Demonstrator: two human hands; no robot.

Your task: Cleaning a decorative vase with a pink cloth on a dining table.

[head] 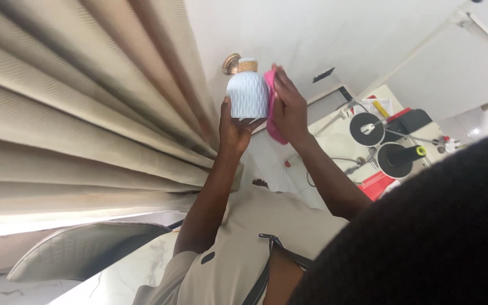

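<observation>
Presently, view: the scene is seen tilted by the head camera; all places are given relative to the vase.
Vase: a pale blue ribbed ceramic vase (248,95) with a band of tan cord round its neck is held up in front of a white wall.
Left hand: the left hand (234,129) is placed under and behind the base; thumb and fingers are clamped on the lower body of the vase.
Right hand: the right hand (289,107) is laid flat against the vase's right side, fingers together and extended.
Cloth: a bright pink cloth (271,113) is pressed between the right palm and the vase wall.
Curtain: heavy beige pleated fabric (74,107) is hung to the left of the vase.
Table: a cream table (340,141) bearing round black stands is seen well to the right of the vase.
</observation>
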